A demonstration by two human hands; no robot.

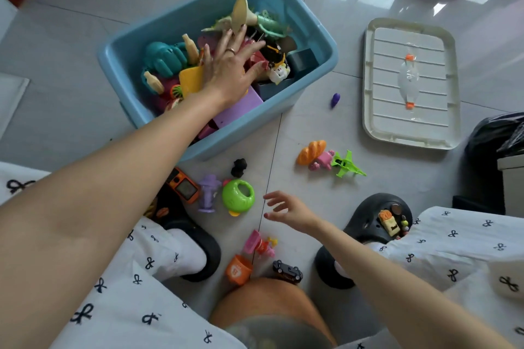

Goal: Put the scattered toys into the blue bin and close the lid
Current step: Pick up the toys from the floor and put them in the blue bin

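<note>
One blue bin (317,71), one lid (411,139), two hands, about eleven loose toys.

Bare floor (297,122) between blue bin (312,76) and lid (368,79); purple toy (335,100) sits there

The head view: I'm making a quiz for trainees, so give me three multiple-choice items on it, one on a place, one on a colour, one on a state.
1. Where does the lid lie?
A. On the bin
B. On the floor to the right of the blue bin
C. On the person's lap

2. What colour is the toy plane?
A. Green
B. Red
C. White

3. How is the left hand?
A. Gripping the lid
B. Fist on the floor
C. Fingers spread over the toys in the bin

Answers: 1 B, the lid rests flat on the tiles, apart from the bin. 2 A, it is bright green. 3 C, straight fingers lie on the pile.
</note>
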